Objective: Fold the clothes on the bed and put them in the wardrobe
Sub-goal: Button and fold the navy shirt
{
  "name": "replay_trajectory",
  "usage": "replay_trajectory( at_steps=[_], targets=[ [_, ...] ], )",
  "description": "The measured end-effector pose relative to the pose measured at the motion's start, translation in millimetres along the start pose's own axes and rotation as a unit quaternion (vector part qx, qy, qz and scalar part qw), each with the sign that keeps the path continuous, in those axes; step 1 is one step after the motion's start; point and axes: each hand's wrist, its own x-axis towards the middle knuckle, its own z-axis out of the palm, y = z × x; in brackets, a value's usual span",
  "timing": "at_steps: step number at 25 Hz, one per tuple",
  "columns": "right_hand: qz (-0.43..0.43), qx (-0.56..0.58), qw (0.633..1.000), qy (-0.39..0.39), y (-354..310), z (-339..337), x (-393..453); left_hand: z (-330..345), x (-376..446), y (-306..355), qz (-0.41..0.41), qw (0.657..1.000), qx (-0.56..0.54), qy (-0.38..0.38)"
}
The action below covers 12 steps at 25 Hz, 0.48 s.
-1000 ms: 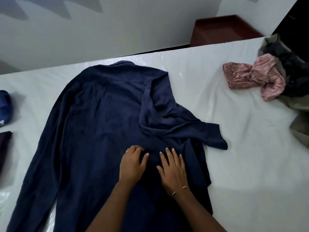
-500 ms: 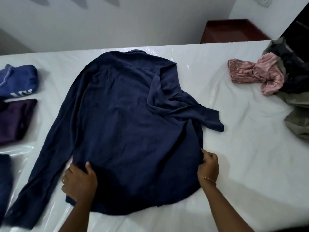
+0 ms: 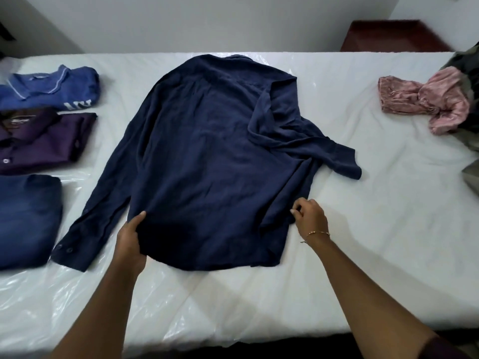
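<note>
1. I see a navy long-sleeved shirt (image 3: 207, 151) spread back-up on the white bed (image 3: 363, 229), collar at the far side, hem toward me.
2. My left hand (image 3: 132, 239) grips the shirt's lower left edge near the hem — thumb on top of the cloth, fingers tucked under it.
3. My right hand (image 3: 309, 216) pinches the shirt's lower right edge with curled fingers; a thin bracelet (image 3: 315, 233) sits on that wrist.
4. The shirt's left sleeve (image 3: 98, 208) lies straight out along the body to the buttoned cuff; the right sleeve (image 3: 305, 141) is folded across the back, cuff hanging out to the right.
5. Left of the shirt — three folded pieces in a column: a blue polo (image 3: 49, 86) farthest, a purple shirt (image 3: 44, 138) in the middle, a folded denim piece (image 3: 28, 218) nearest.
6. At the far right, a crumpled pink garment (image 3: 420, 102) touches a pile of dark and olive clothes (image 3: 469, 68).
7. Clear plastic sheeting (image 3: 51, 294) covers the bed's left part.
</note>
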Motion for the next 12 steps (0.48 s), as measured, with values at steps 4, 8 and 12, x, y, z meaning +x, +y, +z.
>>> replay_trajectory(
  at_steps=[4, 8, 12],
  targets=[
    [0.253, 0.274, 0.904, 0.209, -6, -26, 5, -25, 11, 2, -0.01, 0.992, -0.124, 0.004],
    [0.435, 0.328, 0.784, 0.298, 41, -63, -27, -45, 19, -2, 0.03, 0.992, -0.091, 0.085],
    [0.336, 0.246, 0.874, 0.25, 48, -59, -44, -41, 6, -14, -0.009, 0.995, -0.098, 0.018]
  ],
)
